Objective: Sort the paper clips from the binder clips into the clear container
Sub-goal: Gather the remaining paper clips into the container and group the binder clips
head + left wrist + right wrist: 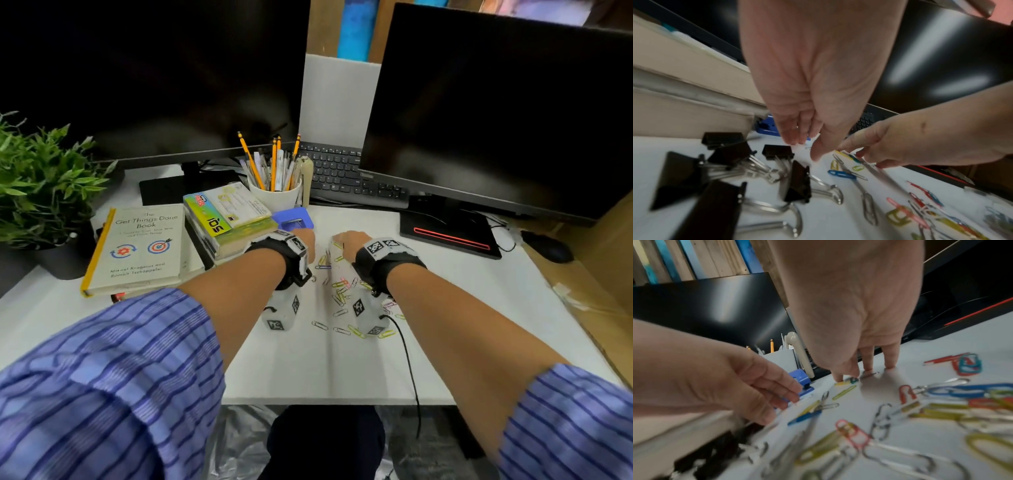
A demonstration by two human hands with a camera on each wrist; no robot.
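Note:
Coloured and silver paper clips (pixel 339 291) lie scattered on the white desk (pixel 462 308) between my wrists. Several black binder clips (pixel 799 183) sit in a group to their left, hidden under my left wrist in the head view. My left hand (pixel 303 240) hovers just above the desk with relaxed, nearly straight fingers (pixel 793 136) and holds nothing. My right hand (pixel 352 245) points down, and its fingertips (pixel 890 365) touch the desk. Its thumb and forefinger stand at a yellow and a green paper clip (pixel 846 382). I cannot make out a clear container in any view.
A blue plastic object (pixel 293 219) sits just beyond my left hand. Stacked books (pixel 137 246) and a box (pixel 229 216) stand to the left, a pencil cup (pixel 274 195) and keyboard (pixel 342 171) behind. A monitor base (pixel 452 236) and mouse (pixel 548 250) lie right.

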